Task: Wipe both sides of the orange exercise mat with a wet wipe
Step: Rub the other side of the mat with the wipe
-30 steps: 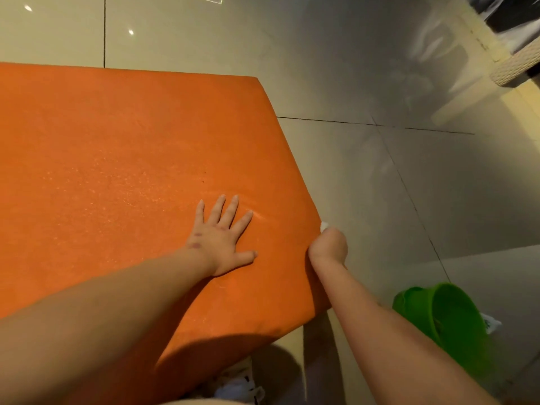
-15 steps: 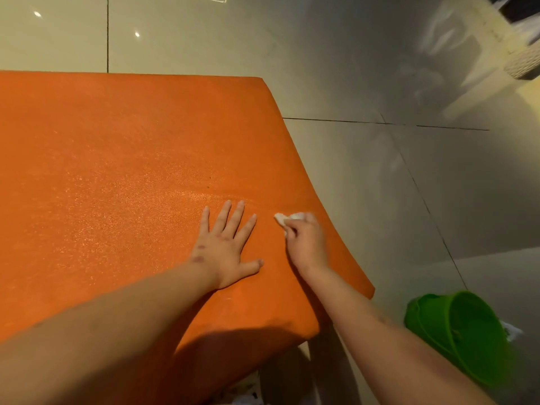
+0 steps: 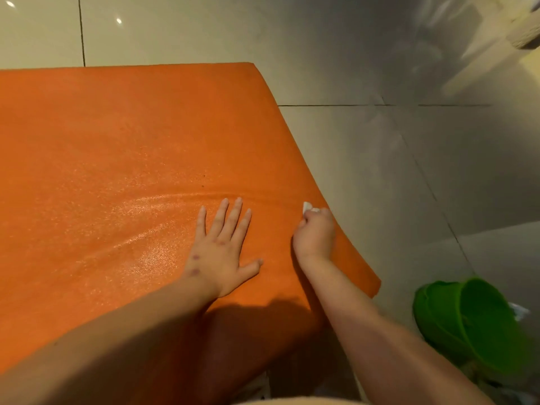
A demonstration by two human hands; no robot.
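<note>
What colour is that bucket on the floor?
Bright green bucket, seen in the head view.

Left hand (image 3: 223,249) lies flat on the orange mat (image 3: 117,147); right hand (image 3: 315,236) grips a white wipe (image 3: 307,206) near the mat's right edge.

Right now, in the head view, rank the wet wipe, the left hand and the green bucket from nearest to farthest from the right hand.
1. wet wipe: pinched in the right hand itself, at its fingertips.
2. left hand: flat on the orange mat, just to the left.
3. green bucket: off the mat, lower right.
</note>
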